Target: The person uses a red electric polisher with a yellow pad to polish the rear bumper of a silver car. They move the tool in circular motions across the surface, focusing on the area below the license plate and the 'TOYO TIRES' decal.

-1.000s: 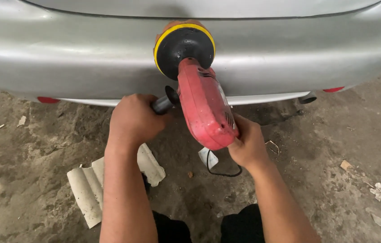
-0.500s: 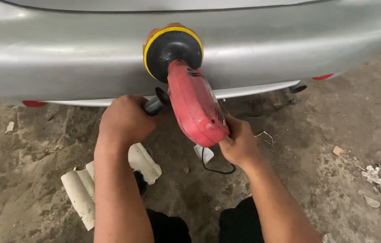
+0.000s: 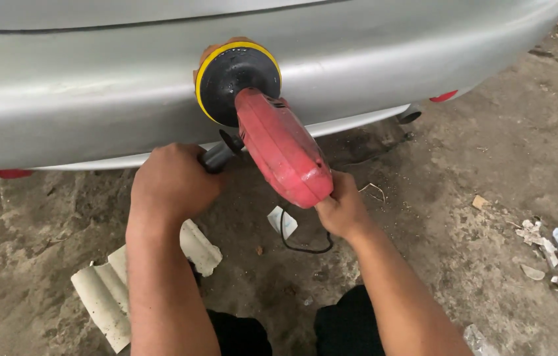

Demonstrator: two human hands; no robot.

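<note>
A red polisher (image 3: pixel 283 153) was held against the silver car bumper (image 3: pixel 94 99), its black backing disc with yellow rim (image 3: pixel 238 82) pressed flat to the panel near the bumper's middle. The tool body was angled down and to the right, away from the disc. The left hand (image 3: pixel 172 183) was clenched around the dark side handle (image 3: pixel 216 158), knuckles up, wrist straight, forearm running up from the bottom edge almost vertically. The right hand (image 3: pixel 340 209) was wrapped around the rear end of the red housing from below, fingers mostly hidden behind it, forearm stretched diagonally from the lower right. Both arms were bare and extended forward, elbows out of frame. A black cord (image 3: pixel 302 245) was seen looping under the right hand, just above the dirt floor (image 3: pixel 464 217). A pale corrugated sheet piece (image 3: pixel 104 296) lay on the ground beneath the left forearm, partly covered by it. A small scrap of paper (image 3: pixel 281 221) lay between the two wrists. Dark trousers at the knees (image 3: pixel 351 323) were visible at the bottom. Litter (image 3: pixel 546 245) was scattered at the right.
</note>
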